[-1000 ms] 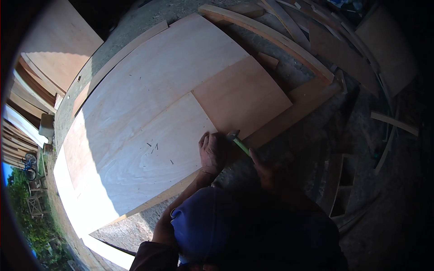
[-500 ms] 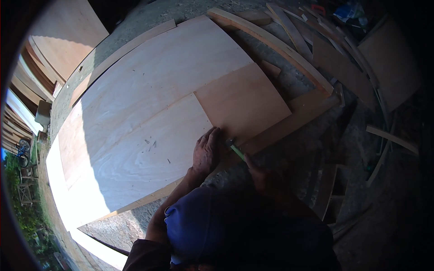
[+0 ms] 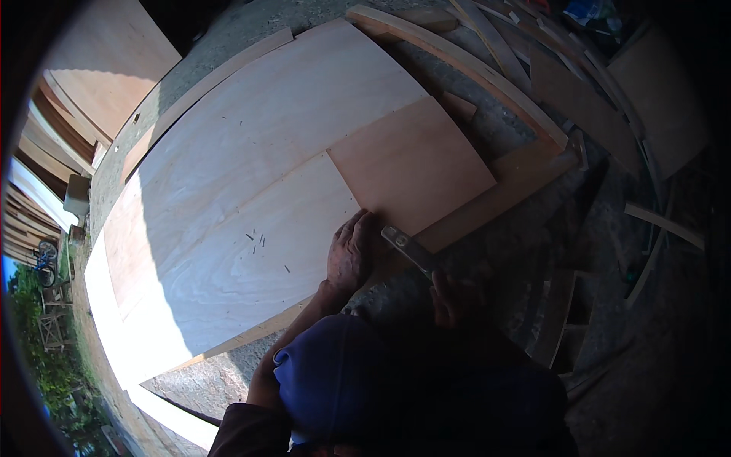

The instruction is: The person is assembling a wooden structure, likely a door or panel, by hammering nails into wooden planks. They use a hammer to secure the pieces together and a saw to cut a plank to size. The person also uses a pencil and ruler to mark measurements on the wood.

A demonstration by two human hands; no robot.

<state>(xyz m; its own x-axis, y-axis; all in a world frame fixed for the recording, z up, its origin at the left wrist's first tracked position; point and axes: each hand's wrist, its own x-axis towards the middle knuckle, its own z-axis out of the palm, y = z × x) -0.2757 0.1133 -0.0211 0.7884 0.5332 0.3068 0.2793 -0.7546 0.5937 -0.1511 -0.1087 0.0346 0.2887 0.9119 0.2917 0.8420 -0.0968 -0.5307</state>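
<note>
My left hand [image 3: 350, 255] rests on the large pale plywood sheet [image 3: 221, 190], near its right-hand edge. Its fingers are bent and pressed together beside the corner of a browner plywood panel [image 3: 415, 160]; whatever the fingertips pinch is hidden. In shadow to the right, my right hand [image 3: 455, 297] grips a hammer [image 3: 411, 250], whose head is raised close to the left fingertips without touching them. Several loose nails [image 3: 263, 241] lie scattered on the pale sheet, left of my left hand.
Long timber strips [image 3: 464, 65] and dark board offcuts [image 3: 579, 103] lie beyond the sheet at the upper right. More boards [image 3: 114, 53] lean at the upper left. Sunlight covers the sheet's left end. A bicycle [image 3: 46, 263] stands far left, my blue-clothed knee [image 3: 324, 381] below.
The hammer has turned in my right hand, its head shifting slightly up and its side now showing. My right hand has moved a little right and down. My left hand stays in place.
</note>
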